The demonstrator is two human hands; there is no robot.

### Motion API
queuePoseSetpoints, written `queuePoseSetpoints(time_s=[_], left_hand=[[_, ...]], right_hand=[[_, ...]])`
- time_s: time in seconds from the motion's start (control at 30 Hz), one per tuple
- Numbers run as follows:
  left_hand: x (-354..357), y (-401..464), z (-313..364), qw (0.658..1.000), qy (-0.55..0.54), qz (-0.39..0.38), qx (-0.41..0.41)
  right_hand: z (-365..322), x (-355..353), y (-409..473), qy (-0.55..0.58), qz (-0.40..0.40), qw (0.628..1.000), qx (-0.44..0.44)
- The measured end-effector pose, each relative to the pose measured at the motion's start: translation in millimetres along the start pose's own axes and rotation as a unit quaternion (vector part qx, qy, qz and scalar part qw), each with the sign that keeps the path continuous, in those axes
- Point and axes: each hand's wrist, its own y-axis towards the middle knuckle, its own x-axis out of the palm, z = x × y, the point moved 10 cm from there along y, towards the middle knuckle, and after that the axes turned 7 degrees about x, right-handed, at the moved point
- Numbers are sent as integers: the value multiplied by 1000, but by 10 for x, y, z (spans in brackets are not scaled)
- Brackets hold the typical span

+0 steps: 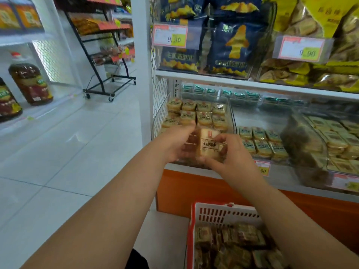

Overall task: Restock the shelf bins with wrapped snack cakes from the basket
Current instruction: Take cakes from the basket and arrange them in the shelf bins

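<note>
Both hands hold a wrapped snack cake (208,144) with dark print on its yellow wrapper, in front of the leftmost clear shelf bin (230,113). My left hand (174,144) grips its left side, apparently with more cakes behind it. My right hand (231,152) pinches its right edge and bottom corner. That bin holds several rows of the same cakes (196,113). Below, the red and white basket (219,212) holds several wrapped cakes (233,247).
A second bin (262,144) to the right has rows of similar cakes, and a curved clear bin (310,148) stands further right. Blue and yellow snack bags fill the shelf above. A wheeled black rack (108,82) stands on the tiled floor at left.
</note>
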Motion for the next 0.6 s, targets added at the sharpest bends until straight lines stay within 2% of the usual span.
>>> queuePoseSetpoints(time_s=[0.1,0.27,0.4,0.47,0.53,0.6], left_hand=[[-32,-25,24,999,19,-33,-1],[-258,64,112,996,83,13,41],[-355,82,205,991,106,40,72],[-468,76,302,964,237,67,96],[-582,36,389,913,377,97,121],[-628,40,335,898,418,84,110]], right_hand=[[-95,74,154,-33,-15,999,-30],[-300,295,398,-114,-115,981,-103],[-415,313,606,-125,-137,975,-125],[-368,368,706,-110,-157,975,-111],[-310,392,855,-51,-168,982,-76],[-336,378,1068,25,-159,986,-50]])
